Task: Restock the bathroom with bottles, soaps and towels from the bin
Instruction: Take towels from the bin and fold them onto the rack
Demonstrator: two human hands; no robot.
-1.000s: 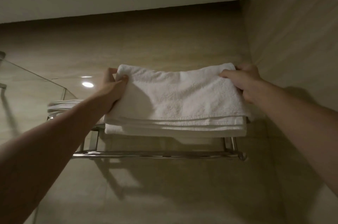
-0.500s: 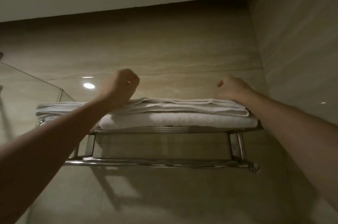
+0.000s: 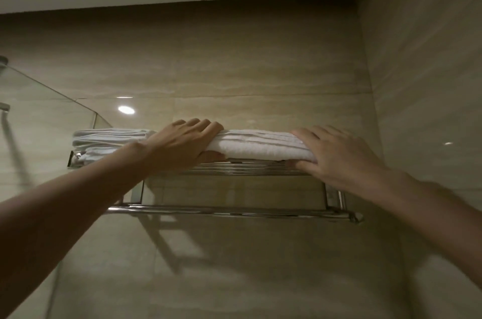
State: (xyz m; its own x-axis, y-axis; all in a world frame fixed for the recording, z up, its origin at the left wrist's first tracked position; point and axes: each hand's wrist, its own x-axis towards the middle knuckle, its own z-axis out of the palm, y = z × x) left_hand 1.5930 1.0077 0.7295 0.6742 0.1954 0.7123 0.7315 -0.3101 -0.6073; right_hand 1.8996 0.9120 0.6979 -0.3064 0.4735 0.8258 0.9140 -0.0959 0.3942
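Chrome rack (image 3: 247,168) bears folded towel (image 3: 255,146), left hand (image 3: 180,145) and right hand (image 3: 336,157) gripping its ends.

A shiny metal rack (image 3: 234,211) is on the tan wall (image 3: 234,71), its low bar below the right hand (image 3: 336,157). Left of the left hand (image 3: 180,144) is a glass sheet (image 3: 39,120), maybe a shower wall.

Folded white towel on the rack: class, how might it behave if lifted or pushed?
Probably floppy: the folded white towel bulges softly between the left hand and right hand, so a lifted end would sag. Pushed, it likely slides on the shiny metal rack, perhaps bunching.
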